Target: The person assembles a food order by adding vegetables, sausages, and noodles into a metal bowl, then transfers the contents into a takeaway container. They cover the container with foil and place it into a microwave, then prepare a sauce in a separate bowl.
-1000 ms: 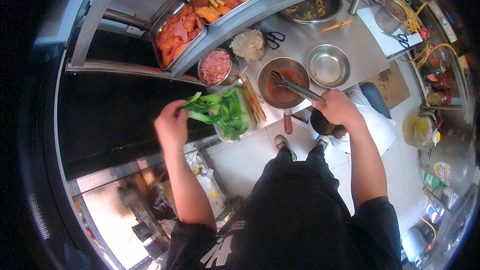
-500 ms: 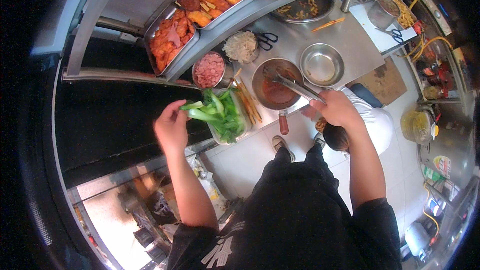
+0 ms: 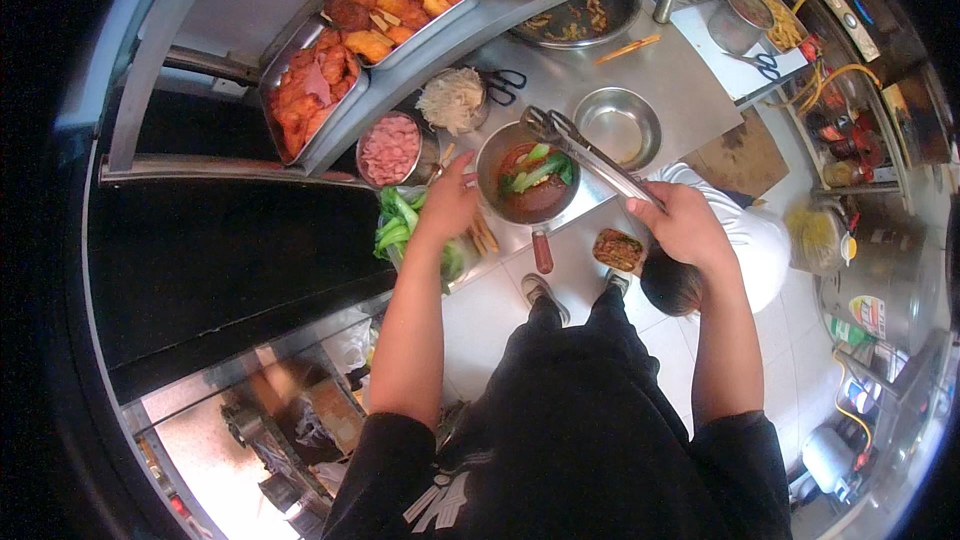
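Observation:
Bok choy [image 3: 540, 170] lies in the reddish-brown liquid of a small saucepan [image 3: 488, 202] with a wooden handle [image 3: 542, 252]. Just left of the pan is my left hand [image 3: 452, 202], empty, its fingers apart. Below it, a clear tub [image 3: 455, 265] of more bok choy [image 3: 393, 225] is partly hidden by my hand and forearm. My right hand [image 3: 685, 225] is closed round the handle end of metal tongs [image 3: 612, 170]. Their heads reach over the pan's upper right rim, above the liquid.
A steel bowl [image 3: 618, 128] stands right of the pan. Bowls of pink sliced meat [image 3: 388, 148] and pale shreds [image 3: 452, 100] sit behind my left hand. Fried-food trays [image 3: 395, 10] rest on the shelf above. A person in a white top [image 3: 745, 230] is low at the right, near a container of food [image 3: 618, 250].
My left hand has moved right from the tub to the pan and let go of the bok choy, which now lies in the pan. The tongs' heads have lifted out of the liquid.

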`<state>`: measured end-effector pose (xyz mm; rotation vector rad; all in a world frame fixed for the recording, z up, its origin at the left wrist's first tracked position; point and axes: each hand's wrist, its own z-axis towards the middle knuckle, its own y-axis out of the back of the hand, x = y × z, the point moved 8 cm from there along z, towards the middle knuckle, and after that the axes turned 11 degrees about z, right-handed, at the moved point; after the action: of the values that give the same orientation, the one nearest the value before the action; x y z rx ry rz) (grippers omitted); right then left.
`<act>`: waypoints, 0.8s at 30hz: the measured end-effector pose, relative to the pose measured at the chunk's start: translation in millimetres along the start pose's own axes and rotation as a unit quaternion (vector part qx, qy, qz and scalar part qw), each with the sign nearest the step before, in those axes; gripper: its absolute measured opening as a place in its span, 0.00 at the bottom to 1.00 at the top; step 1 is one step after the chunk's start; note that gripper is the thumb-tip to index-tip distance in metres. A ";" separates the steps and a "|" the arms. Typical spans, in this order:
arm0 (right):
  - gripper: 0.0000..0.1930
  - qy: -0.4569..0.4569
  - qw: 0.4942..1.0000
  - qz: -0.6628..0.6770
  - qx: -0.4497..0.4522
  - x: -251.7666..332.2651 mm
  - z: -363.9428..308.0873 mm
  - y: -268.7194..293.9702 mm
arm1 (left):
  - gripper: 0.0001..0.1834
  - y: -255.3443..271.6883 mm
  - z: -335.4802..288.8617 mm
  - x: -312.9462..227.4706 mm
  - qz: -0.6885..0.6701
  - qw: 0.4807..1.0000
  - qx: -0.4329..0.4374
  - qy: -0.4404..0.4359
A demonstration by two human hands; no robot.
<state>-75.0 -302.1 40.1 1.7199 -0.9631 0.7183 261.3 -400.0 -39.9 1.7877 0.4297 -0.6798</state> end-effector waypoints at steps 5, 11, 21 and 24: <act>0.15 0.035 0.985 -0.165 -0.019 5.9 15.1 -46.0 | 0.20 79.7 -54.4 72.0 -0.161 0.972 -0.172 0.022; 0.13 -0.001 0.934 -0.350 0.070 12.4 43.1 -116.4 | 0.24 116.1 -114.0 137.1 0.174 0.952 -0.218 0.124; 0.17 -0.036 0.955 -0.294 0.024 23.3 16.9 -65.5 | 0.07 94.2 -116.0 123.0 0.286 0.929 -0.209 0.105; 0.17 -0.024 0.958 -0.284 0.010 23.1 11.3 -60.1 | 0.07 94.2 -115.6 135.0 0.072 0.970 -0.199 0.120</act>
<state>-11.2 -307.8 27.0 1.9125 -0.4472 0.3066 448.2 -325.9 -31.9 1.5023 0.5503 -0.2504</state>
